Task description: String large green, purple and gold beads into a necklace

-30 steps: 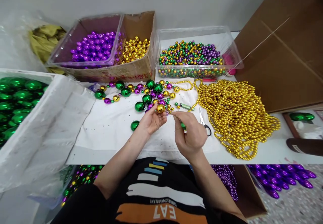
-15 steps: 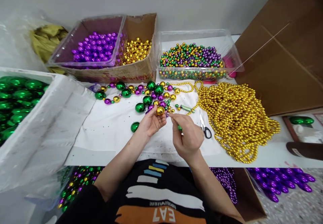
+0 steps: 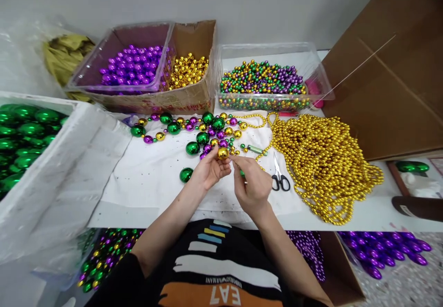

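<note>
Between the thumb and fingers of my left hand (image 3: 212, 171) is a shiny gold bead (image 3: 223, 153). Close on its right, my right hand (image 3: 254, 185) has its thumb and forefinger pinched together, their tips near the bead; what they pinch is too small to make out. A bit of green shows beside the right palm. Just beyond my hands lie loose green beads (image 3: 193, 148), purple beads and small gold ones on a white cloth (image 3: 145, 182). A strung bead garland (image 3: 159, 136) stretches to the left. Black-handled scissors (image 3: 281, 182) rest right of my right hand.
A heap of gold bead strings (image 3: 328, 164) covers the right side. Behind stand a clear bin (image 3: 277, 97) of small mixed beads and a cardboard box (image 3: 152, 102) with purple and gold beads. Large green beads (image 3: 27, 129) fill a box at left. A green lighter-like tube (image 3: 256, 150) lies mid-table.
My right hand has shifted slightly left, closer to the gold bead, uncovering more of the scissors' handles. My left hand still holds the bead and has moved slightly right.
</note>
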{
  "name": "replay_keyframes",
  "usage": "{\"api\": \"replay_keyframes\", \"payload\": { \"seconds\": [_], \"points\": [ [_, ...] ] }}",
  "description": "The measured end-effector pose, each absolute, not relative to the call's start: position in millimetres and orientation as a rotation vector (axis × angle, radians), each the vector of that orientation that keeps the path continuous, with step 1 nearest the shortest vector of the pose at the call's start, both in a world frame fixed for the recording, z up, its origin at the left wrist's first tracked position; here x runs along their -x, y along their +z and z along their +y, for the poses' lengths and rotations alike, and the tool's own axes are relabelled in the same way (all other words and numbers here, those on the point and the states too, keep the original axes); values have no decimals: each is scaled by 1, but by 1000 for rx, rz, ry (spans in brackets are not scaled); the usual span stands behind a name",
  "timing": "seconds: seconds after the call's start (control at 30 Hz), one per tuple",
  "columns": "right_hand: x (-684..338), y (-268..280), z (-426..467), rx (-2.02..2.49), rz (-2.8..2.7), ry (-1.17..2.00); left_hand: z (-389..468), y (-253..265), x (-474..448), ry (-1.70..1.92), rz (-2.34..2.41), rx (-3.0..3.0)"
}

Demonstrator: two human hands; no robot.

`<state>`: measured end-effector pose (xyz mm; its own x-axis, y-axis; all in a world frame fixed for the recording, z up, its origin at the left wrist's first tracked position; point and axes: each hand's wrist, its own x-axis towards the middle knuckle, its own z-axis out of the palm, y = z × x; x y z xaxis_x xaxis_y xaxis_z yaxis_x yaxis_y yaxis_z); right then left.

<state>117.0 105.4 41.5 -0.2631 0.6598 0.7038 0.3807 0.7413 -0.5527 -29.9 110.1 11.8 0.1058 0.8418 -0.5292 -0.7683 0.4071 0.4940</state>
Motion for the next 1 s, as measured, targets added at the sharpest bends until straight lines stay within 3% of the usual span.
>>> {"api": "replay_keyframes", "payload": {
  "seconds": [0.2,0.33,0.43,0.57,0.73,1.0],
  "points": [
    [-147,22,85,1213,-1567,935,90,36,12,1166,983,-514],
    [-156,16,68,1229,-1499,1447,79,43,17,1241,1174,-719],
    [-160,23,64,1184,-1605,1656,77,51,35,1345,1157,-711],
    [-176,45,62,1244,-1921,1532,77,67,66,1528,998,-560],
    [-198,64,62,1320,-2140,1018,79,70,88,1693,874,-211],
    [-182,-3,85,1398,-2300,620,89,18,73,1676,897,-79]
  ]
}}
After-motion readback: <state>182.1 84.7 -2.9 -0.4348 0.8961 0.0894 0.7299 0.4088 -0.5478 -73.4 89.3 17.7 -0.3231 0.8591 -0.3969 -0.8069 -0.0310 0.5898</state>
